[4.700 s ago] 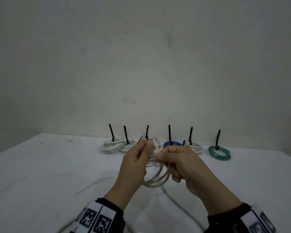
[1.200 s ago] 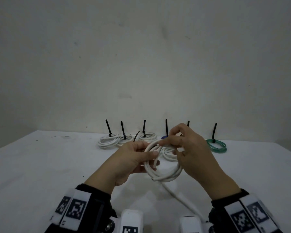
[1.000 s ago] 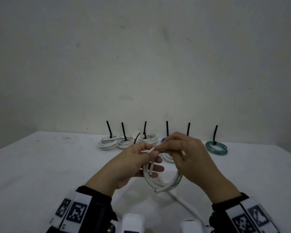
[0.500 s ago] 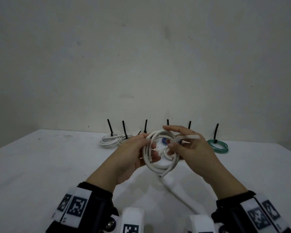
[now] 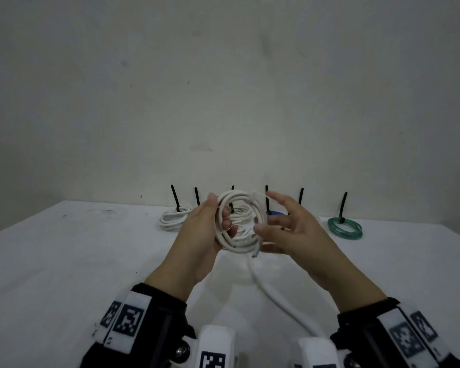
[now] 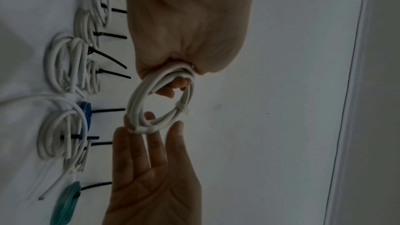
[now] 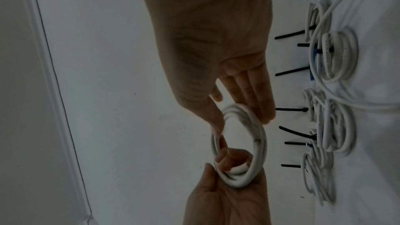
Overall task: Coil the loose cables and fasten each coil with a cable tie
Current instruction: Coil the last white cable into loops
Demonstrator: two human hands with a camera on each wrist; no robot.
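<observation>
A white cable coil (image 5: 237, 248) is held up above the table, its ring facing me. My left hand (image 5: 221, 221) grips its left side, fingers curled through the ring, also seen in the left wrist view (image 6: 173, 74). A white cable tie (image 5: 256, 195) wraps the top of the coil (image 6: 134, 107); the tie (image 6: 181, 109) shows a short stub. My right hand (image 5: 266, 211) is spread with straight fingers, thumb and fingertips just touching the coil's right side. In the right wrist view the right hand (image 7: 238, 117) brackets the coil (image 7: 259, 143) loosely.
Along the back of the white table (image 5: 64, 261) lies a row of tied coils with black ties standing up: white coils (image 5: 173, 219), a blue coil (image 5: 275, 213) and a green coil (image 5: 344, 228). A loose white cable (image 5: 276, 296) runs toward me under my hands.
My right hand has let go of the tie's tail and spread its fingers. The coil has risen a little in my left hand and turned to face me.
</observation>
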